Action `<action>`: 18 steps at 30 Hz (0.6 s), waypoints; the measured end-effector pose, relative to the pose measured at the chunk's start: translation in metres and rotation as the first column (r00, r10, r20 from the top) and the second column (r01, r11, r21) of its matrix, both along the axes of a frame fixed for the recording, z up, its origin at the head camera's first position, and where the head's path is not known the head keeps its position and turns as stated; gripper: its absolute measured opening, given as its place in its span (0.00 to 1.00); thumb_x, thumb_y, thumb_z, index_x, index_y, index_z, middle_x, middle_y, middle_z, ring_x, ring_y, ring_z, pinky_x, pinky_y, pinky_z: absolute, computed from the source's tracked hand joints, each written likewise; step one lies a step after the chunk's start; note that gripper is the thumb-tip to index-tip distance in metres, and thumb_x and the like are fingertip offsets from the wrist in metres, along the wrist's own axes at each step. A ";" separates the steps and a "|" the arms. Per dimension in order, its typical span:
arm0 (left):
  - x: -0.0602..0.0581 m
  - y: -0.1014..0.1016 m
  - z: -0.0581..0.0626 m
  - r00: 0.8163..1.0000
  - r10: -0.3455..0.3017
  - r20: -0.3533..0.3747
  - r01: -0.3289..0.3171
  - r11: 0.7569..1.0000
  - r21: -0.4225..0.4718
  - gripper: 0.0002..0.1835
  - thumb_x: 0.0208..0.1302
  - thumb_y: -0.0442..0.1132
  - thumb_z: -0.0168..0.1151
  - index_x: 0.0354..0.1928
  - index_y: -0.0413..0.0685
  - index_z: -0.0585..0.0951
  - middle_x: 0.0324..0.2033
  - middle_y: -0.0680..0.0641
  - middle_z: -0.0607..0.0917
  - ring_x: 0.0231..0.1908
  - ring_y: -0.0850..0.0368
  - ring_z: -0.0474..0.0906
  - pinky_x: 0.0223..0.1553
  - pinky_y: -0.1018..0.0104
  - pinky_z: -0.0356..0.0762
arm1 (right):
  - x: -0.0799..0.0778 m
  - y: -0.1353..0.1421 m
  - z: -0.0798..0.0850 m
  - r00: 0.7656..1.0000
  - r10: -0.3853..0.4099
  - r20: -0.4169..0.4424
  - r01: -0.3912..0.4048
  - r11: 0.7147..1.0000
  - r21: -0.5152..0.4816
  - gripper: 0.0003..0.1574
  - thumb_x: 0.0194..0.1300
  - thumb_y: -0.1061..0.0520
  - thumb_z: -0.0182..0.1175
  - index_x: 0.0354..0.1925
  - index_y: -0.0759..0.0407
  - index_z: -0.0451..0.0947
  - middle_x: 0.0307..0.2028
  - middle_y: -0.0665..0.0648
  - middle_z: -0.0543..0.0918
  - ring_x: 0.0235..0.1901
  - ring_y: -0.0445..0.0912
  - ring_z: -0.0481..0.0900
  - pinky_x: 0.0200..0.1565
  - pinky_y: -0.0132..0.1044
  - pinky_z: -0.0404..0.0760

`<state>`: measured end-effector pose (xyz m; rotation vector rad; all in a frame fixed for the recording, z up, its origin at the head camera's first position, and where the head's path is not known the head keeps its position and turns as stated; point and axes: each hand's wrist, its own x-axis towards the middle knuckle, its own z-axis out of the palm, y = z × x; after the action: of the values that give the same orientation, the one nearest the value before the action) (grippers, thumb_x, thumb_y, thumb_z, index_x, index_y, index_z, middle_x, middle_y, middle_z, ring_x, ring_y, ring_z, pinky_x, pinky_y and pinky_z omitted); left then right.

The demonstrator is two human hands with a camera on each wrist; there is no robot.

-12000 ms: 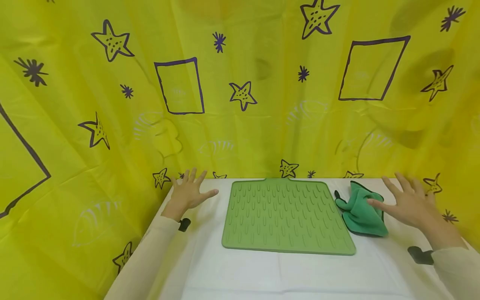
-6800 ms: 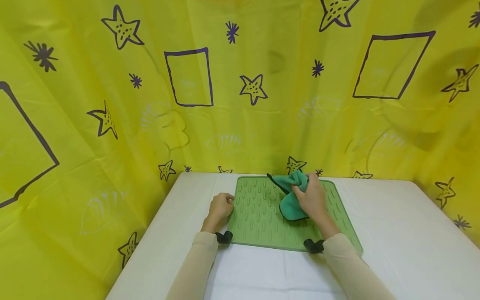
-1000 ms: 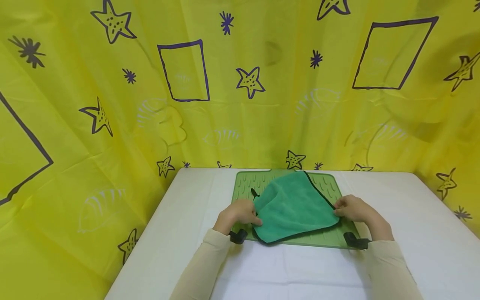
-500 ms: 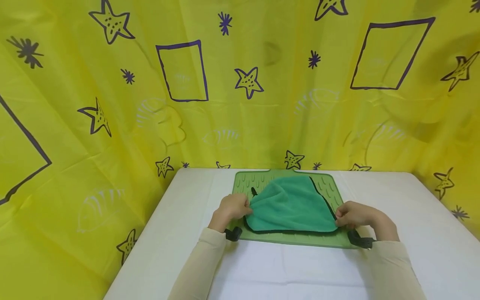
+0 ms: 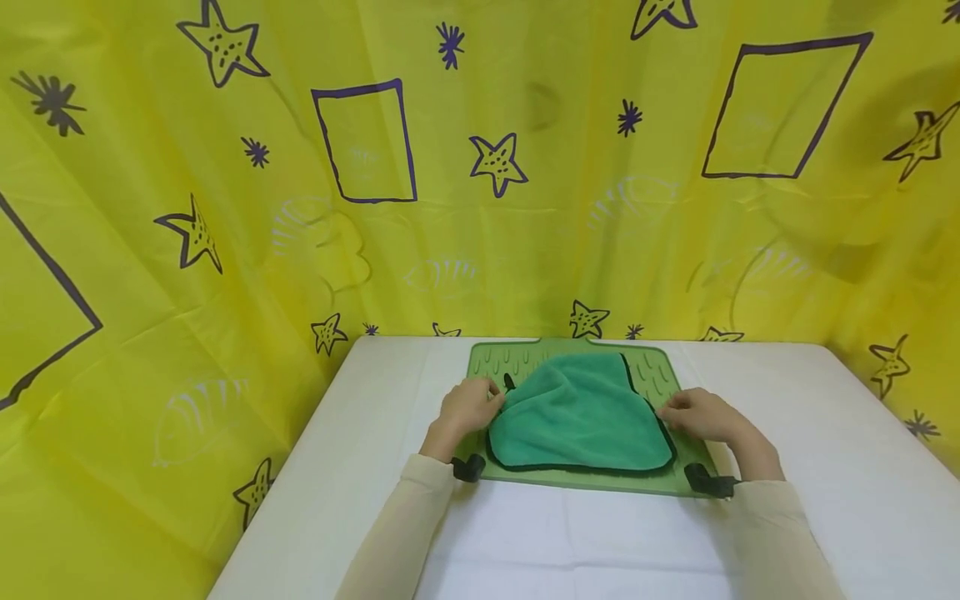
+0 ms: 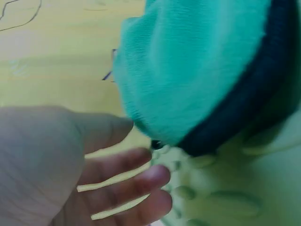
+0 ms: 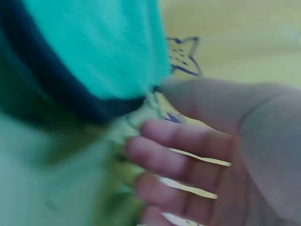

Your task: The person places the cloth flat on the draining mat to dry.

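Observation:
A green cloth point(image 5: 581, 421) with dark edging lies spread but wrinkled over a lighter green ridged mat point(image 5: 600, 477). Its far side is narrower than its near side, and a small dark loop point(image 5: 509, 382) sticks out at its left. My left hand point(image 5: 470, 407) is at the cloth's left edge; in the left wrist view the thumb meets the cloth's border, and the fingers point(image 6: 131, 181) are extended apart from it. At the right edge is my right hand point(image 5: 703, 414). In the right wrist view its thumb touches or nearly touches the edging, with loosely bent fingers point(image 7: 174, 162) below.
The mat rests on a white-covered table point(image 5: 795, 400), its tab at the far edge. Behind and to the left hangs a yellow curtain point(image 5: 450, 250) with drawn stars and frames. Dark wrist mounts point(image 5: 708, 481) sit by both sleeves.
From the right of the mat, the crumpled cloth was carried onto it and spread. In the last half second both hands loosened from its near corners; the right hand moved slightly away from me.

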<state>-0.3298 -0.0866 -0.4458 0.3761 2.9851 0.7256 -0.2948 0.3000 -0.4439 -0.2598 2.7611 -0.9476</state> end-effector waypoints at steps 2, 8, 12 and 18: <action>-0.002 0.002 -0.004 1.000 0.016 -0.004 -0.016 1.000 0.010 0.15 0.74 0.47 0.59 0.50 0.46 0.87 0.48 0.45 0.89 0.45 0.46 0.85 0.39 0.54 0.82 | -0.003 -0.007 -0.003 0.998 -0.050 -0.035 0.051 0.999 0.008 0.20 0.76 0.51 0.56 0.41 0.68 0.82 0.30 0.57 0.80 0.30 0.47 0.73 0.32 0.39 0.72; -0.004 0.007 -0.010 1.000 -0.006 -0.002 0.006 0.998 0.067 0.13 0.71 0.44 0.64 0.33 0.43 0.87 0.30 0.48 0.87 0.29 0.56 0.77 0.28 0.65 0.72 | -0.009 -0.024 -0.014 0.986 -0.139 -0.093 0.140 0.990 0.009 0.20 0.74 0.52 0.58 0.30 0.65 0.79 0.22 0.53 0.74 0.26 0.46 0.69 0.30 0.38 0.68; -0.004 0.010 -0.010 0.999 0.023 -0.046 -0.020 0.997 0.071 0.11 0.71 0.42 0.64 0.30 0.47 0.86 0.25 0.51 0.83 0.25 0.59 0.73 0.25 0.66 0.68 | -0.011 -0.026 -0.018 0.984 -0.145 -0.106 0.144 0.989 -0.014 0.22 0.73 0.54 0.58 0.22 0.56 0.67 0.19 0.48 0.60 0.22 0.44 0.63 0.27 0.38 0.64; -0.009 0.013 -0.004 0.958 0.153 -0.241 -0.123 0.983 0.135 0.07 0.74 0.42 0.61 0.43 0.48 0.86 0.34 0.49 0.87 0.31 0.53 0.83 0.29 0.59 0.78 | -0.007 -0.018 -0.011 0.995 -0.096 -0.037 0.094 0.995 -0.045 0.21 0.73 0.55 0.57 0.23 0.55 0.63 0.19 0.49 0.61 0.22 0.44 0.63 0.26 0.38 0.65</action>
<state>-0.3385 -0.0741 -0.4503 0.2853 3.2416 0.9395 -0.3021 0.2822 -0.4545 -0.1567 2.8137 -1.0370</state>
